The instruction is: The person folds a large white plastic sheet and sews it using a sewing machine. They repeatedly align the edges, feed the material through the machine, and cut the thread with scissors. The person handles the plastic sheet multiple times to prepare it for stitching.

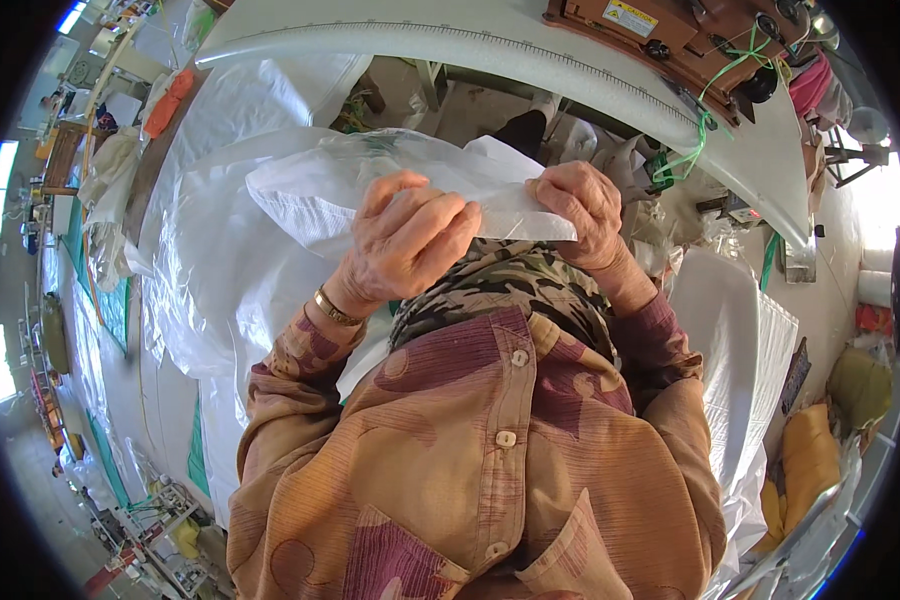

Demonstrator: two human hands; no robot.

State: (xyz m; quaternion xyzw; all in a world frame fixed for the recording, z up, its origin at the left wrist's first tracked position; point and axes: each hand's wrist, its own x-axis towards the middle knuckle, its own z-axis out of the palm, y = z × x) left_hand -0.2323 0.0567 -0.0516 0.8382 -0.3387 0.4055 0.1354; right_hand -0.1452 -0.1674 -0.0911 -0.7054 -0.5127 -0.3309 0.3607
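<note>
A white woven plastic sheet (315, 222) is stretched between my two hands, just above my lap. My left hand (410, 232) has its fingers curled closed around the edge of it. My right hand (582, 212) pinches the same edge farther right, with the thumb and forefinger pressed on the material. A narrow folded strip of the sheet hangs below the fingers between the hands. More of the white plastic spreads away to the left in a large, shiny, crumpled heap (195, 260). The fingertips of my left hand are partly hidden.
Ahead lies a white table edge with a ruler scale (450, 38). A brown sewing machine (660, 35) stands at the far right, with green string (705, 120) hanging beside it. White sheeting (725, 340) lies at my right side. An orange cloth (168, 103) rests at the far left.
</note>
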